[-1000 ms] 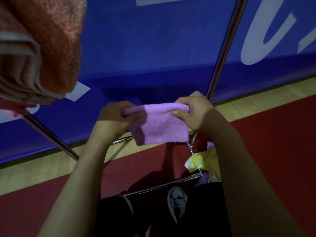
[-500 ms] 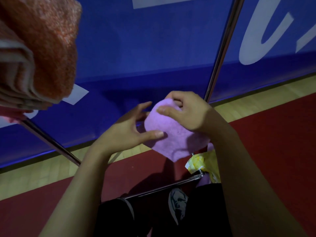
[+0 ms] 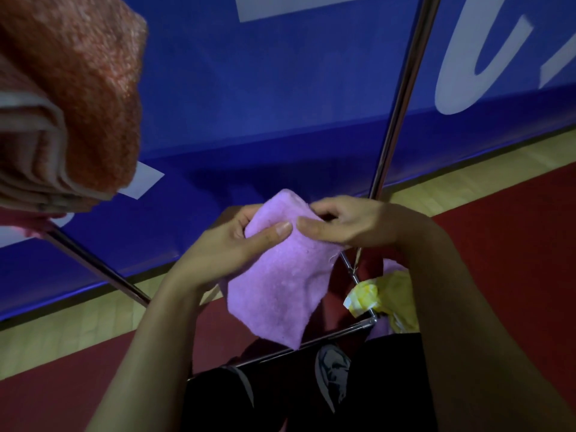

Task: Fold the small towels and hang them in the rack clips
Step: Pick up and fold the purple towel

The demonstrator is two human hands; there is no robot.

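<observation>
A small purple towel [image 3: 280,282] hangs folded in front of me, tilted with one corner pointing down. My left hand [image 3: 230,247] grips its upper left part, thumb across the front. My right hand [image 3: 346,222] pinches the upper right edge. Just below and behind the towel is the metal rack [image 3: 394,116] with its lower bar. A yellow towel [image 3: 386,294] hangs on the rack at the lower right, partly hidden by my right forearm. No clip is plainly visible.
A folded orange towel [image 3: 84,98] with pale edges lies draped over a slanted rack bar [image 3: 93,269] at the upper left. A blue banner [image 3: 280,104] fills the background. Red and wooden floor [image 3: 505,269] lies below. Dark clothing [image 3: 311,388] is near the bottom.
The towel was held flat by its two top corners; the hands then came together, folding it, and now both hold its top while it hangs tilted and lower.
</observation>
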